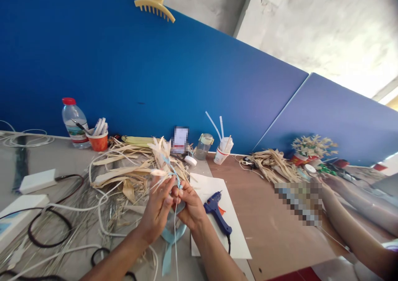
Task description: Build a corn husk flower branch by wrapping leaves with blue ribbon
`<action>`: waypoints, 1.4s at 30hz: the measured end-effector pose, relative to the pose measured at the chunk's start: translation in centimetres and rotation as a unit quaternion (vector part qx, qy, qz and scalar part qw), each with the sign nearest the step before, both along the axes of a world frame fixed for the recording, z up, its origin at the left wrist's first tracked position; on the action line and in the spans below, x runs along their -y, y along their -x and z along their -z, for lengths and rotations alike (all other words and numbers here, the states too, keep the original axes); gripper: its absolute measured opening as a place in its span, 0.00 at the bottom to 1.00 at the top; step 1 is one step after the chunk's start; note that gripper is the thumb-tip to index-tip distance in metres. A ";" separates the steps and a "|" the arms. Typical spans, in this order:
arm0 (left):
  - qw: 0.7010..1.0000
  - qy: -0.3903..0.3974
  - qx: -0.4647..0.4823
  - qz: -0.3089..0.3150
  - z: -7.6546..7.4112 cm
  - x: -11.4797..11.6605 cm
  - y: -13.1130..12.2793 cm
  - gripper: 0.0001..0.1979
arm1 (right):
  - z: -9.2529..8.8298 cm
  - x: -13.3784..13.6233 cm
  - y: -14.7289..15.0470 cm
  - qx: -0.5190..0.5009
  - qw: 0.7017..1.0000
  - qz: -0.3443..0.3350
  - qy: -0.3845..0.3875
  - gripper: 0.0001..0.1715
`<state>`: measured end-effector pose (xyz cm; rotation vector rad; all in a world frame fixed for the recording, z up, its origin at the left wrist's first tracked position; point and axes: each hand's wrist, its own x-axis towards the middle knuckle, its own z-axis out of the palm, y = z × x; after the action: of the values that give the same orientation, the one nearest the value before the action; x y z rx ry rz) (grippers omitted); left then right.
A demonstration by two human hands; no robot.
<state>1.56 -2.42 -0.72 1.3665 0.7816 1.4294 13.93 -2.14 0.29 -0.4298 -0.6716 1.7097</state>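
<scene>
My left hand [157,208] and my right hand [189,204] meet at the table's middle, both closed in a pinch. Between them they hold a small craft stem of dried husk petals [161,154] wrapped with light blue ribbon [174,173]. The petals stick up above my fingers. A thin wire [175,235] and a loop of the blue ribbon [170,241] hang down below my hands.
A pile of dried husks [124,173] lies behind my hands. A blue glue gun [217,212] rests on white paper [236,239] at the right. A water bottle [74,123], cups [98,140], a jar [204,145] and cables [62,214] line the table. Another person's arms [351,223] work at the right.
</scene>
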 end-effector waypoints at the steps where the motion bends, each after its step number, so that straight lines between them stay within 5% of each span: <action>1: 1.000 0.015 0.005 -0.019 -0.2 -0.2 0.0 0.20 | 0.1 0.0 0.1 0.001 1.000 0.001 -0.001 0.17; 4: 0.993 0.111 0.037 0.001 -0.4 -0.9 -0.2 0.19 | 0.1 -0.1 0.2 0.008 1.000 0.000 -0.008 0.17; 8: 0.946 0.254 0.143 0.139 -0.6 -0.8 -0.5 0.22 | 0.0 0.0 0.1 0.027 0.999 -0.013 -0.010 0.19; 13: 0.876 0.344 0.210 0.265 -0.7 -0.2 -0.2 0.15 | 0.2 0.2 0.0 0.036 0.999 -0.027 -0.024 0.19; 16: 0.850 0.370 0.250 0.279 -0.6 -0.5 0.0 0.12 | 0.3 0.3 0.0 0.041 0.998 -0.045 -0.028 0.18; 26: 0.860 0.317 0.307 0.257 -0.8 -1.2 0.7 0.13 | 0.5 0.2 0.2 0.039 0.996 -0.077 -0.006 0.17; 35: 0.919 0.276 0.257 0.117 -1.0 -0.5 -0.3 0.15 | 1.4 0.0 0.7 0.054 0.995 -0.087 0.021 0.16; 42: 0.924 0.242 0.254 0.149 -1.5 -1.2 0.4 0.10 | 1.1 0.0 0.2 0.119 0.991 -0.032 0.050 0.11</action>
<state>1.16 -1.20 0.76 0.6537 0.5063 1.1683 13.71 -2.18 -0.80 -0.6976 -0.7814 1.7736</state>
